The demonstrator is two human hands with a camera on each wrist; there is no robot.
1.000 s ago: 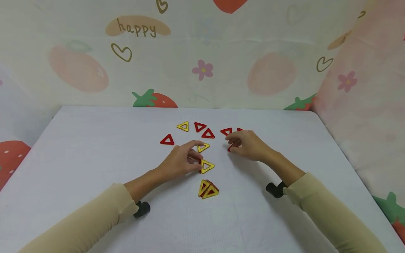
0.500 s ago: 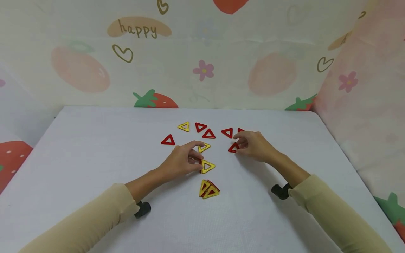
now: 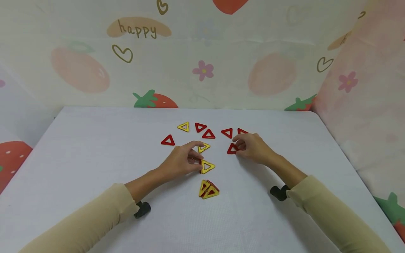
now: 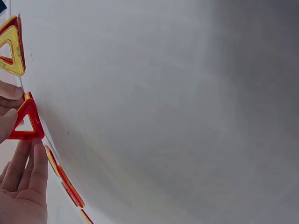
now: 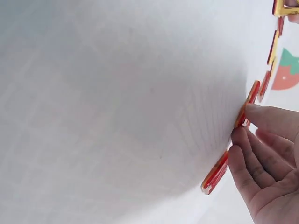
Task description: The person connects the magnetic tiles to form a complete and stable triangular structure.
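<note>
My left hand pinches triangular tiles, a yellow triangle tile with a red one at its left edge; in the left wrist view the red triangle tile stands up between thumb and fingers. My right hand has its thumb and fingers at the right corner of a red triangle tile. In the right wrist view the thumb lies on that tile's side. Just beyond the left hand, under its index finger in view, lies another yellow triangle tile.
Nearer the body sits a cluster of yellow and red triangle tiles. Farther back lie a yellow triangle and several red triangles, one off to the left and one behind the right hand. A white cloth covers the table.
My right hand shifts right and uncovers most of its red triangle, then comes back slightly left, the triangle moving a little with it. My left hand stays at the yellow triangle.
</note>
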